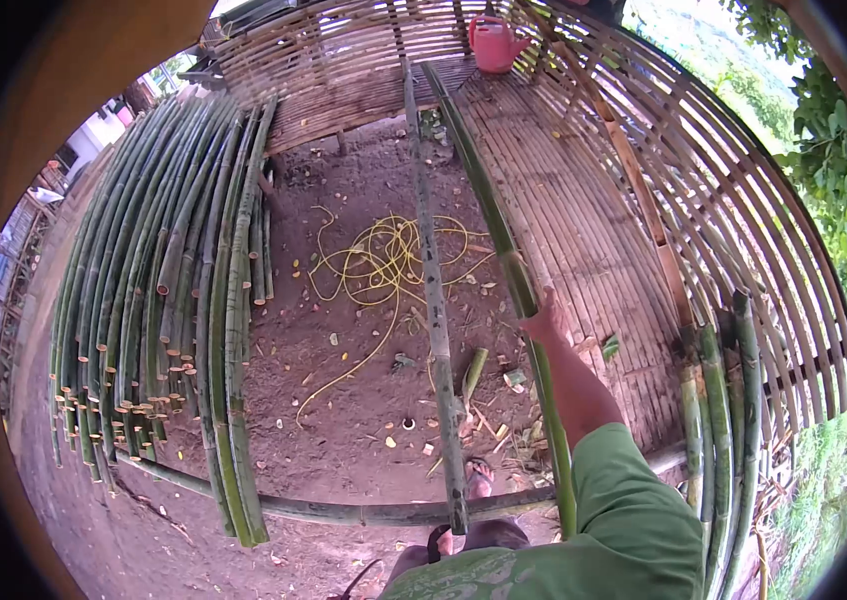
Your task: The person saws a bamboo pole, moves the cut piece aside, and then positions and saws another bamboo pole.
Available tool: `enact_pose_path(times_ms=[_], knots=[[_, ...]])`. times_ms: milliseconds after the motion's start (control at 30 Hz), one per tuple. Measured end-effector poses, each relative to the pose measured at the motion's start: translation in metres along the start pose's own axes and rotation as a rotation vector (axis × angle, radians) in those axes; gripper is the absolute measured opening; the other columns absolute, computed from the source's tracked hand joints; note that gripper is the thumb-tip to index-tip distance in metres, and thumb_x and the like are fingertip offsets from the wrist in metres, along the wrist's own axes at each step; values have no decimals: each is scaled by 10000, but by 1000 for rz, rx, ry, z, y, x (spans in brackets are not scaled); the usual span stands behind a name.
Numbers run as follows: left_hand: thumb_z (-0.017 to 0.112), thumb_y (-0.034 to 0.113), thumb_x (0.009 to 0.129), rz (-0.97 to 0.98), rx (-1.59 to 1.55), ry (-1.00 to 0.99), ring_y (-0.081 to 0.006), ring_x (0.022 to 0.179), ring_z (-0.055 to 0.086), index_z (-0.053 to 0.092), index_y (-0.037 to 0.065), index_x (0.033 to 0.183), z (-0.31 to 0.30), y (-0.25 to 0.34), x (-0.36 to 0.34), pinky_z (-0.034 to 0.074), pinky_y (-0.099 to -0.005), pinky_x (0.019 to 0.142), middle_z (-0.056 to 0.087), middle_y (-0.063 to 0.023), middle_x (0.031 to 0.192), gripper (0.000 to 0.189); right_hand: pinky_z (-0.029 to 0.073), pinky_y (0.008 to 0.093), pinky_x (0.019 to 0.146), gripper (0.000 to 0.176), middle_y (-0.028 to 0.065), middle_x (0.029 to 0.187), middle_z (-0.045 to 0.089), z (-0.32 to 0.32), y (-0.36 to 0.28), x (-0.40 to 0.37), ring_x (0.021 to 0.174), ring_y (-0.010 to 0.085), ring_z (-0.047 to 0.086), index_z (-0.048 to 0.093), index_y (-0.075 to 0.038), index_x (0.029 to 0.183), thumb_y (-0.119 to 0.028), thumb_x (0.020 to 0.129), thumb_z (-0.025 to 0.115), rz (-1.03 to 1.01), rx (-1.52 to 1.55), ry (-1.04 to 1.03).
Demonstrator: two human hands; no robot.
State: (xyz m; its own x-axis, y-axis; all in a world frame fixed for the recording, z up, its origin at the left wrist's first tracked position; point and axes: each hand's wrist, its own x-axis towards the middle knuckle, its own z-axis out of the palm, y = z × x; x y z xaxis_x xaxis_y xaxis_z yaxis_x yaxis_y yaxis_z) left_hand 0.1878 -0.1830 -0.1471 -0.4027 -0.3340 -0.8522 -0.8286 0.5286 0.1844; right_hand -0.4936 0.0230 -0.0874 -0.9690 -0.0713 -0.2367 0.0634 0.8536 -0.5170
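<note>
My right hand (544, 318) is on a long green bamboo pole (515, 270), its fingers wrapped round the upper side. This pole slants from the far platform down to my body. To its left a thinner, greyish bamboo pole (433, 290) runs nearly parallel, its near end in front of my legs. Both cross over a horizontal bamboo bar (363, 514) near my feet. My left hand does not show in the view.
A large stack of cut bamboo (133, 260) lies at the left. A yellow hose (383, 250) is coiled on the dirt. A slatted bamboo bench (583, 240) runs along the right, with a red watering can (494, 45) at its far end. More poles (721, 420) stand at the lower right.
</note>
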Motion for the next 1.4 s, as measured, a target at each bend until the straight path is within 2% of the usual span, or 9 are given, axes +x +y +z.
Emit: enact_pose_path(times_ms=[200,300,367,633,767,900,1000,1133,1400], knots=[[679,348,709,79,-155,-9,-266,705,651,657,80,794,14,74,29,514,-392,618,659,-119,730,282,258,451,1096,1142,258,1442,287,53,63,-72,1344,376,284,152,-80,1465,-640,630,694,76,-106,-122],[679,345,716,89,-170,-12,-268,706,651,658,79,801,12,78,36,512,-394,610,657,-117,727,280,397,437,1000,1009,294,1274,482,85,112,-132,1173,418,494,234,-27,1423,-613,711,646,52,139,-511],[679,342,720,92,-157,-12,-268,707,651,659,78,806,4,65,36,510,-395,604,657,-116,726,279,447,446,927,907,300,1133,567,90,102,-157,1072,430,558,299,-2,1381,-566,751,627,49,77,-456],[679,332,737,78,-112,19,-272,708,650,662,75,826,-18,11,38,505,-401,583,653,-112,719,273,439,474,895,687,278,1095,587,92,35,-94,1040,437,559,442,-4,1227,-501,784,609,2,141,-213],[679,328,745,95,-108,25,-274,709,650,663,74,836,-19,-23,30,503,-404,572,651,-110,716,270,422,452,934,701,254,1152,575,139,33,-16,1095,430,530,374,-60,1327,-446,799,625,-145,349,10],[679,323,754,293,-104,64,-275,710,649,665,72,846,16,-162,37,500,-407,561,649,-108,712,267,418,438,959,945,250,1248,519,111,43,-93,1131,414,520,157,-103,1455,-491,754,659,-201,181,-73],[682,335,740,298,-48,215,-280,708,649,665,73,830,33,-181,43,502,-407,571,654,-115,713,278,423,440,959,1026,264,1244,516,93,64,-182,1120,404,535,77,-108,1471,-506,732,668,38,-6,-212],[673,352,741,105,-60,89,-291,720,651,668,75,833,5,-138,44,503,-413,589,656,-126,726,292,436,438,947,1029,267,1209,542,100,81,-212,1102,404,547,61,-106,1471,-486,735,671,93,-71,-243],[654,386,743,50,-50,71,-311,744,655,674,81,840,-26,-105,10,506,-423,625,661,-148,753,321,428,392,965,717,226,1208,568,138,68,-106,1122,344,555,362,-70,1393,-425,817,598,-11,292,-298]])
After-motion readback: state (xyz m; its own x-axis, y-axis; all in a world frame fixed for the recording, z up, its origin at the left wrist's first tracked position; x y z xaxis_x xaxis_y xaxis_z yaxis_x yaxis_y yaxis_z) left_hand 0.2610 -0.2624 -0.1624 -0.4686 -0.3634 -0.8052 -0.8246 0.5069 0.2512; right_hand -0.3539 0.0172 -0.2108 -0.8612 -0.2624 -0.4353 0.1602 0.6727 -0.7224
